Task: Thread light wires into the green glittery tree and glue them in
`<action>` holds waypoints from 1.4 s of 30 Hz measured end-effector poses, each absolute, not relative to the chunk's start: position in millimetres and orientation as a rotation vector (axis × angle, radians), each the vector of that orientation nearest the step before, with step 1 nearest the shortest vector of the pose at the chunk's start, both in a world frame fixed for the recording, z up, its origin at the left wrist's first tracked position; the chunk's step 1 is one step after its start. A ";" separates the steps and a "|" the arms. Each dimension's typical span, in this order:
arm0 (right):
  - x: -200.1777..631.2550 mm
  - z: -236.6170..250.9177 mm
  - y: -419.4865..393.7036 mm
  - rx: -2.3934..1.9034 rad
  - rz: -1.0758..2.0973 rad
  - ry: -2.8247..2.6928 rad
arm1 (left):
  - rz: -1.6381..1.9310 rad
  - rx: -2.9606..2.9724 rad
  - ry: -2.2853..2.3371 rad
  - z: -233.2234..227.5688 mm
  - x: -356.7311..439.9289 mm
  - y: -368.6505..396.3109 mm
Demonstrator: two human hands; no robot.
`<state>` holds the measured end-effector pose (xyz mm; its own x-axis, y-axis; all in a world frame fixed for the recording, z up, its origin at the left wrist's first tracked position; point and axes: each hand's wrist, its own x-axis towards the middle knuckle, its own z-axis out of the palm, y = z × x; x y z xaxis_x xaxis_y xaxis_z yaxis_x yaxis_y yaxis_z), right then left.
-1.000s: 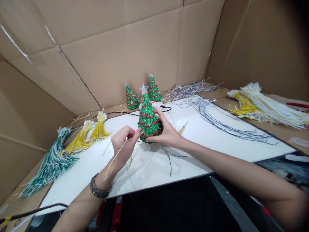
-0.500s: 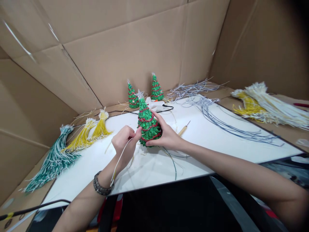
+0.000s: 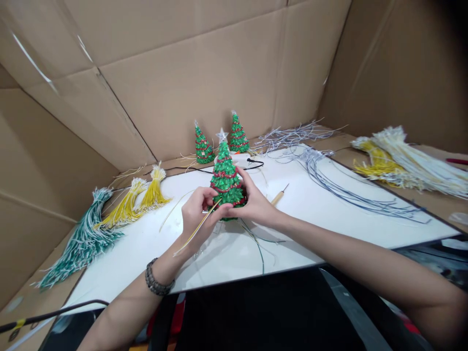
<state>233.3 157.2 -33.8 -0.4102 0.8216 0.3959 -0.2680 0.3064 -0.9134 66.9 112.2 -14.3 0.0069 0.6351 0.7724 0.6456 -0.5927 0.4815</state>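
A small green Christmas tree (image 3: 225,178) with red garlands and a clear star on top stands upright between my hands, at the middle of the white board (image 3: 310,195). My right hand (image 3: 256,202) is wrapped round its right side, thumb across the front near the base. On the lower left side, my left hand (image 3: 201,209) grips the tree, fingers behind and thumb in front. A yellow and white wire (image 3: 197,228) runs from the tree's lower front across my left hand toward the wrist. Thin dark wires (image 3: 256,239) trail below the tree.
Two similar trees (image 3: 239,134) stand behind, near a glue gun (image 3: 239,158) with a black cable. An awl (image 3: 280,196) lies right of my hand. Bundles of green wires (image 3: 86,239), yellow wires (image 3: 153,187), white wires (image 3: 409,156) and grey wires (image 3: 347,187) lie along both sides.
The tree has turned more upright and its star has shifted right. My left hand has moved from pinching at its side to gripping its base; the yellow and white wire now lies straighter.
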 end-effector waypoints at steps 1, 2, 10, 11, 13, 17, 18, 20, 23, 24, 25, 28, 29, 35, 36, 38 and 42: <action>233.5 -33.1 158.2 -0.541 1.342 -1.488 | -1.713 -2.208 -1.402 -15.1 67.3 111.8; 234.0 -32.2 159.6 -0.558 1.354 -1.427 | -1.732 -2.193 -1.394 -16.0 67.8 111.3; 240.6 -23.0 171.3 -0.583 1.430 -1.039 | -2.032 -2.398 -1.662 -26.2 82.2 106.9; 240.5 -22.3 170.8 -0.591 1.440 -1.017 | -2.116 -2.445 -1.716 -27.8 84.4 107.3; 239.1 -21.5 168.1 -0.586 1.480 -0.983 | -2.279 -2.502 -1.788 -31.2 87.3 108.9; 234.0 -21.8 159.1 -0.541 1.592 -0.944 | -2.468 -2.628 -1.955 -35.5 88.2 113.0; 232.8 -22.1 157.1 -0.530 1.618 -0.941 | -2.524 -2.661 -1.989 -35.5 88.5 113.6; 230.6 -23.1 154.0 -0.509 1.656 -0.948 | -2.679 -2.658 -2.012 -34.6 90.3 113.8; 227.9 -25.7 152.4 -0.471 1.692 -0.971 | -2.924 -2.490 -2.022 -32.2 94.9 112.5; 227.1 -26.9 152.5 -0.461 1.695 -0.971 | -2.988 -2.406 -2.030 -31.7 96.4 112.0; 226.2 -28.3 152.8 -0.455 1.694 -0.967 | -3.041 -2.322 -2.044 -31.4 97.8 111.5; 224.2 -31.8 153.6 -0.458 1.671 -0.970 | -3.133 -2.081 -2.147 -32.5 99.7 111.5; 223.8 -32.5 153.6 -0.464 1.661 -0.981 | -3.143 -2.013 -2.200 -33.3 99.6 112.1; 224.3 -32.5 152.3 -0.488 1.608 -1.046 | -3.069 -1.951 -2.376 -34.5 94.1 118.1; 224.5 -32.8 152.5 -0.489 1.599 -1.053 | -3.024 -1.994 -2.385 -33.8 93.3 118.9; 224.7 -33.9 153.3 -0.490 1.583 -1.062 | -2.908 -2.067 -2.392 -32.4 92.3 119.8; 225.0 -35.6 155.5 -0.475 1.571 -1.054 | -2.691 -2.081 -2.382 -33.1 90.2 120.9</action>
